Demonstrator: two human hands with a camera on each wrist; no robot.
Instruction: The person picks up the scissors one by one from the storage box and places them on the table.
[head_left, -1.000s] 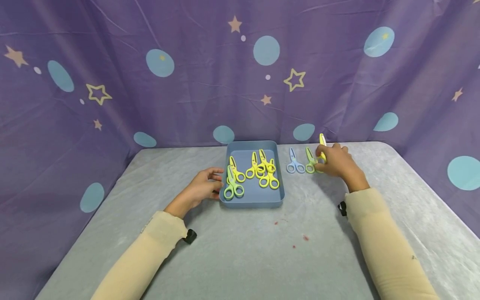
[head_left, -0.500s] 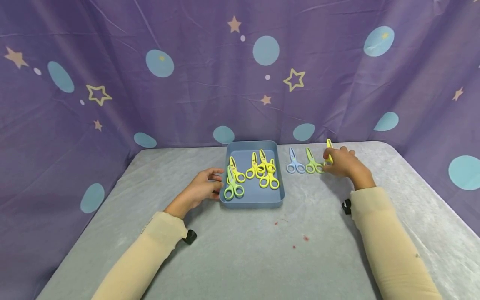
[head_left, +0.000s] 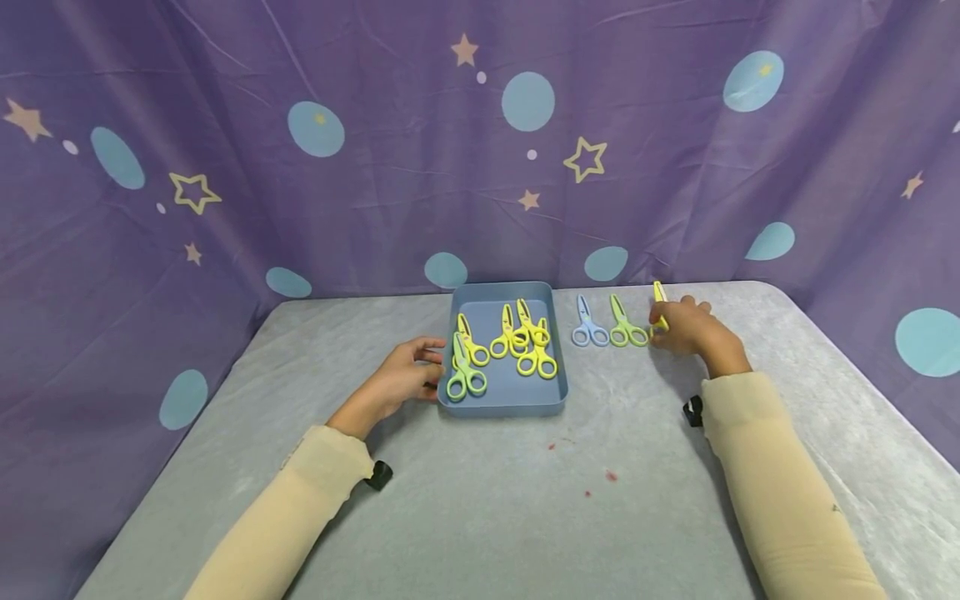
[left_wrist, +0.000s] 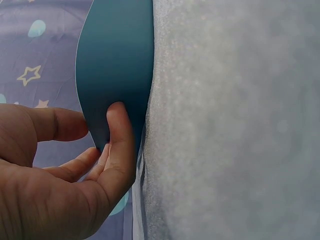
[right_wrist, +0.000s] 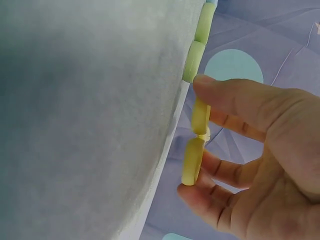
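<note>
My right hand [head_left: 686, 327] pinches a pair of yellow scissors [right_wrist: 193, 162] by the handle loops, low at the table's far right, blades pointing away. Its fingers hide most of the handles in the head view. Just left lie green scissors [head_left: 627, 323] and light blue scissors [head_left: 589, 323], side by side with blades pointing to the back. My left hand [head_left: 405, 373] is at the left side of a blue-grey tray [head_left: 517, 408], its relaxed fingers touching the outer wall [left_wrist: 115, 55]. Inside the tray are several yellow scissors [head_left: 537, 363] and one green pair [head_left: 467, 377].
A grey cloth covers the table [head_left: 480, 508], with small red marks [head_left: 611, 477] in front of the tray. Behind the table's back edge hangs a purple curtain [head_left: 405, 192] printed with stars and dots.
My right hand has moved to the right with the yellow scissors, away from the green pair, and lowered them toward the table. My left hand stays at the tray.
</note>
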